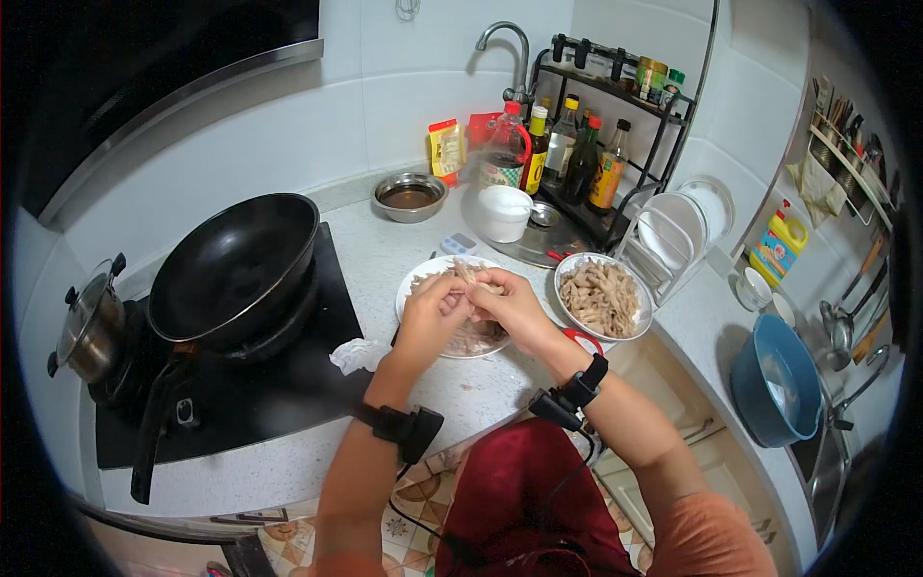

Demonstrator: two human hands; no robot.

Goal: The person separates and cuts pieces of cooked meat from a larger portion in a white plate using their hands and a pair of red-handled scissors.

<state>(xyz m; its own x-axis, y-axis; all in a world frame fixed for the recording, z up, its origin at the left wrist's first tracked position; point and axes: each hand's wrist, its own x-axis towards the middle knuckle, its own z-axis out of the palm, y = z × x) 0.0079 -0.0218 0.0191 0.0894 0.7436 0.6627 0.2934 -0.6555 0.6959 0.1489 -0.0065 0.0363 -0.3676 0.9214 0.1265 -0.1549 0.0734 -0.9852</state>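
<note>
My left hand (435, 314) and my right hand (515, 303) meet above a white plate (405, 288), fingertips pinching a pale piece that looks like a chicken foot (467, 271). More pale pieces lie on that plate, partly covered by my hands. Just right of it, a white bowl (647, 317) holds a heap of pale chicken feet (600, 297). Red-handled scissors (585, 340) lie partly hidden behind my right wrist. A crumpled white tissue (357, 356) rests left of the plate, at the cooktop's edge.
A black wok (234, 267) and a lidded steel pot (94, 328) stand on the cooktop at left. Behind the plate are a steel bowl of dark liquid (409, 198), a white tub (505, 216) and sauce bottles (581, 162). A blue basin (775, 382) stands at right.
</note>
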